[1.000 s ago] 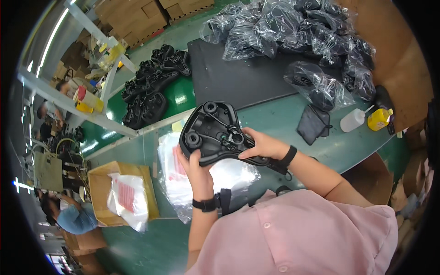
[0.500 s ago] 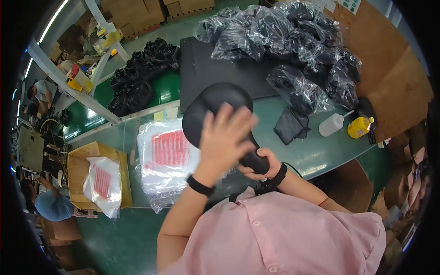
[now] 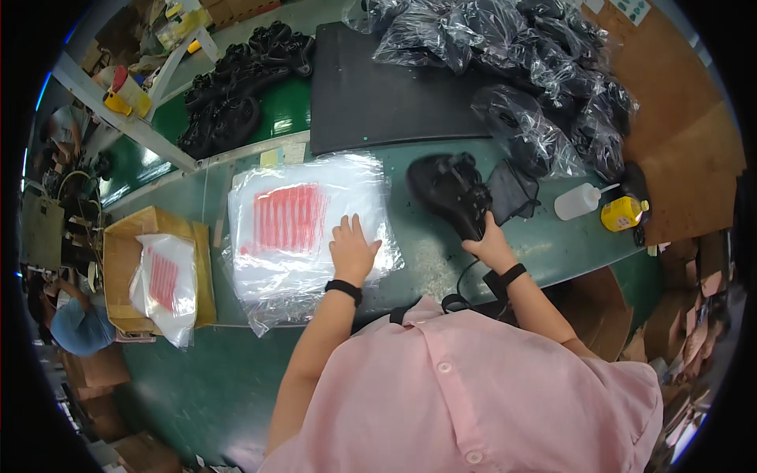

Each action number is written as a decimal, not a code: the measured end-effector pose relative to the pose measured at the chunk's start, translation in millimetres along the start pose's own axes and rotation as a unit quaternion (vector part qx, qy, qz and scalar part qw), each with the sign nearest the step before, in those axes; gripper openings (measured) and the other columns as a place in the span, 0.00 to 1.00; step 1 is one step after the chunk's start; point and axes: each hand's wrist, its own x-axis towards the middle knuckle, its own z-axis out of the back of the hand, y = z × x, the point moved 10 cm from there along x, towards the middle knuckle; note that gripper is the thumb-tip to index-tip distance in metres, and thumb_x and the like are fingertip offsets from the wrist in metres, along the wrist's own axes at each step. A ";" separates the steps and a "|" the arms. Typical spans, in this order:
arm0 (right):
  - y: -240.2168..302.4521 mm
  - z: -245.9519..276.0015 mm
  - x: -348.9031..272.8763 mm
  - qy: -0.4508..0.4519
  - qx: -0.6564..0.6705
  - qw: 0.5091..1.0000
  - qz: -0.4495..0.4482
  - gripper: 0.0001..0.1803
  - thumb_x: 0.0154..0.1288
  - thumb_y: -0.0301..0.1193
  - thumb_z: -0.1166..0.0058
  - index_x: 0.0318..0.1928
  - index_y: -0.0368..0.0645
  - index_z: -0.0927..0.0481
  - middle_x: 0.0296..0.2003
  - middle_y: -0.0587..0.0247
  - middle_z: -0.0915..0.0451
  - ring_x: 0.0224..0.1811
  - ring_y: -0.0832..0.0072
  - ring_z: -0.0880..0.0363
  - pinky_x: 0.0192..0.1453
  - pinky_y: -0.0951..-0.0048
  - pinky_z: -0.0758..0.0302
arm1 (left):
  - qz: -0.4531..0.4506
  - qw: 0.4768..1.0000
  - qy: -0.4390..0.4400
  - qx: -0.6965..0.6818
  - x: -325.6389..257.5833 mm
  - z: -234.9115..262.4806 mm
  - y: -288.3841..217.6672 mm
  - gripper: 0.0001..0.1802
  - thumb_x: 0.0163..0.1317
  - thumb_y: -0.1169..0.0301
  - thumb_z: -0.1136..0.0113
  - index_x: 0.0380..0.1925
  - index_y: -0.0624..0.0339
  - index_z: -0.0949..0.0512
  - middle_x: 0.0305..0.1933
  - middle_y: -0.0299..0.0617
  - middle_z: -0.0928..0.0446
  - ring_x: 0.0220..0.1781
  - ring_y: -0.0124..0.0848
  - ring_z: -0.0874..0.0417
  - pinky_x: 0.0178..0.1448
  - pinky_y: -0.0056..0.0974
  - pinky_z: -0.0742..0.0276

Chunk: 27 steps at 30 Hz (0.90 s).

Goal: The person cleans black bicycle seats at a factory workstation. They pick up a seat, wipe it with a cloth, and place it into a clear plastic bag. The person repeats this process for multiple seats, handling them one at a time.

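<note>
My right hand (image 3: pixel 495 247) grips the narrow nose of a black bicycle saddle (image 3: pixel 446 188), held underside up over the table with its wide end pointing away to the left. Flat on a stack of clear plastic bags (image 3: pixel 272 221) with red print lies my left hand (image 3: pixel 353 252), fingers spread and holding nothing. It touches the right part of the stack. Just right of the saddle is a folded black cloth or pouch (image 3: pixel 514 189).
Behind lies a black mat (image 3: pixel 386 91), with a heap of plastic-wrapped saddles (image 3: pixel 505 47) at its right. Unwrapped black saddles (image 3: pixel 236 87) are piled far left. A cardboard box (image 3: pixel 203 276) stands left. A white squeeze bottle (image 3: pixel 577 202) and yellow bottle (image 3: pixel 623 214) stand right.
The saddle has been turned underside up and carried right by my right hand. My left hand has left the saddle's top and come down onto the plastic bags.
</note>
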 end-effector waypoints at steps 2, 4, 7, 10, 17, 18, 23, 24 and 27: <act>-10.5 -11.9 -8.1 0.014 -0.133 0.991 0.008 0.43 0.39 0.33 0.32 0.56 0.33 0.39 0.38 0.42 0.21 0.42 0.50 0.20 0.44 0.58 0.25 | 0.025 0.998 0.004 0.056 -1.9 -26.4 7.2 0.31 0.55 0.60 0.36 0.56 0.64 0.31 0.59 0.53 0.31 0.55 0.48 0.28 0.53 0.46 0.26; -11.9 -29.4 -12.6 0.073 -0.216 0.973 -0.040 0.48 0.38 0.35 0.28 0.58 0.34 0.41 0.43 0.38 0.22 0.46 0.46 0.21 0.49 0.57 0.25 | 0.008 1.000 0.016 0.022 4.8 -51.3 25.1 0.26 0.54 0.62 0.36 0.51 0.63 0.26 0.55 0.53 0.28 0.52 0.48 0.27 0.49 0.46 0.25; -29.5 -53.3 -21.3 0.111 -0.107 0.986 -0.059 0.50 0.37 0.39 0.25 0.58 0.35 0.42 0.44 0.37 0.22 0.47 0.45 0.21 0.51 0.56 0.25 | 0.000 0.993 0.025 -0.118 16.8 -49.7 40.3 0.12 0.55 0.68 0.39 0.36 0.64 0.20 0.37 0.53 0.21 0.37 0.46 0.21 0.42 0.45 0.25; -48.4 -70.5 -14.5 0.136 0.001 0.988 -0.067 0.54 0.40 0.46 0.25 0.62 0.35 0.41 0.49 0.40 0.23 0.52 0.49 0.23 0.56 0.60 0.28 | 0.055 0.959 0.018 -0.277 25.0 -45.0 60.9 0.13 0.60 0.67 0.45 0.27 0.67 0.19 0.23 0.51 0.21 0.27 0.45 0.19 0.37 0.45 0.25; -44.0 -123.1 -27.1 0.293 0.422 0.816 -0.263 0.37 0.55 0.31 0.34 0.63 0.41 0.38 0.47 0.57 0.24 0.50 0.68 0.22 0.51 0.66 0.23 | 0.090 0.922 -0.087 -0.366 26.3 -28.3 108.8 0.13 0.60 0.64 0.41 0.31 0.65 0.17 0.24 0.45 0.20 0.24 0.37 0.23 0.35 0.40 0.27; -40.0 -125.8 -29.0 0.289 0.460 0.794 -0.271 0.35 0.56 0.29 0.36 0.62 0.41 0.38 0.46 0.57 0.24 0.47 0.67 0.20 0.48 0.65 0.21 | 0.148 0.908 -0.053 -0.389 25.5 -37.9 120.8 0.12 0.58 0.66 0.38 0.30 0.66 0.17 0.28 0.47 0.18 0.28 0.37 0.20 0.37 0.39 0.27; -6.7 -112.7 -29.5 0.239 0.508 0.783 -0.267 0.30 0.58 0.23 0.39 0.60 0.40 0.37 0.44 0.57 0.23 0.40 0.61 0.17 0.40 0.62 0.17 | 0.241 0.814 0.022 -0.529 20.8 -51.1 136.3 0.07 0.57 0.70 0.36 0.31 0.63 0.17 0.27 0.36 0.21 0.26 0.23 0.26 0.33 0.30 0.30; 4.0 -107.9 -26.6 0.234 0.505 0.792 -0.253 0.29 0.58 0.24 0.40 0.58 0.41 0.36 0.44 0.57 0.23 0.41 0.60 0.17 0.41 0.61 0.17 | 0.235 0.803 0.031 -0.546 20.9 -51.6 136.6 0.06 0.58 0.71 0.36 0.31 0.62 0.17 0.27 0.35 0.21 0.25 0.21 0.28 0.33 0.29 0.31; 51.0 -103.0 -12.8 0.264 0.533 0.779 -0.198 0.29 0.59 0.26 0.40 0.59 0.41 0.36 0.46 0.57 0.23 0.43 0.60 0.17 0.43 0.63 0.18 | 0.204 0.732 0.088 -0.644 24.7 -46.2 118.6 0.06 0.61 0.69 0.39 0.33 0.59 0.18 0.27 0.33 0.22 0.25 0.21 0.28 0.33 0.29 0.31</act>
